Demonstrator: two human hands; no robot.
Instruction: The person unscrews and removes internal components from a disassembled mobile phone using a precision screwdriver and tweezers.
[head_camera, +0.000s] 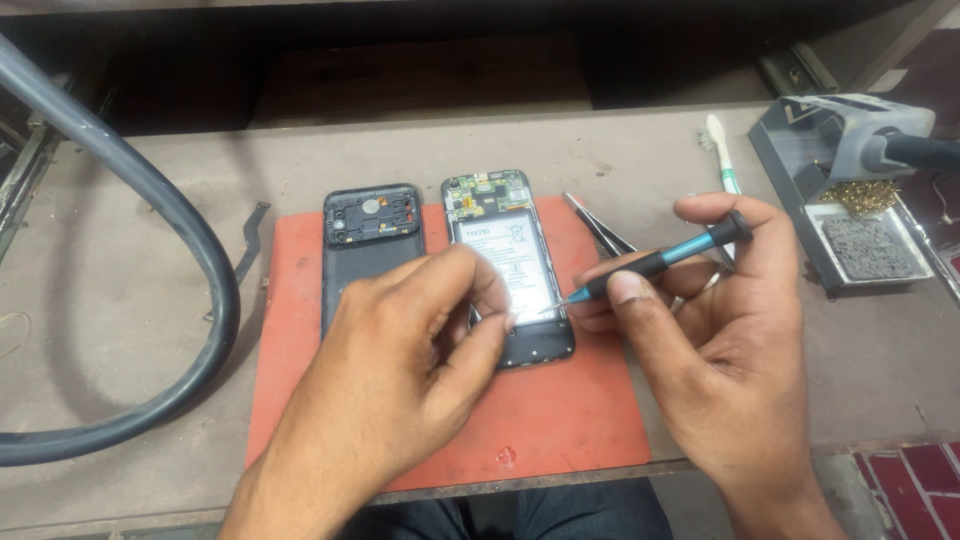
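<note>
An opened phone (505, 250) lies face down on a red mat (560, 420), its circuit board and white-labelled battery showing. Its black back cover (368, 235) lies just to the left. My left hand (400, 370) hovers over the phone's lower left part, thumb and forefinger pinched together near its edge; whether they hold something tiny is unclear. My right hand (710, 340) grips a small teal and black screwdriver (660, 262), whose tip points at the lower right of the battery.
Metal tweezers (600, 225) lie on the mat's right edge. A white toothbrush (722, 150) rests behind them. A grey soldering stand (850, 190) with sponge and brass wool sits at the right. A thick grey hose (170, 250) curves across the left. A dark flex strip (250, 240) lies nearby.
</note>
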